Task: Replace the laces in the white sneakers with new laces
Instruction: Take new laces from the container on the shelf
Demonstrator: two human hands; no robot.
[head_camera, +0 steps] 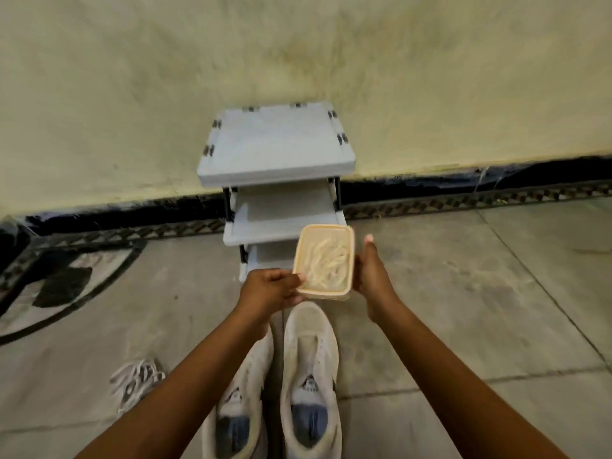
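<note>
Container (324,260) | left hand (271,289), right hand (371,273) hold opposite edges | above sneakers (311,352)

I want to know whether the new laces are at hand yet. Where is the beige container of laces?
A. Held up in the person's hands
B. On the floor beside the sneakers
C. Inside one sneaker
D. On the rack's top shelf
A: the container is off the floor, above the toes of the white sneakers. The left hand grips its near corner and the right hand is against its other side.
</note>
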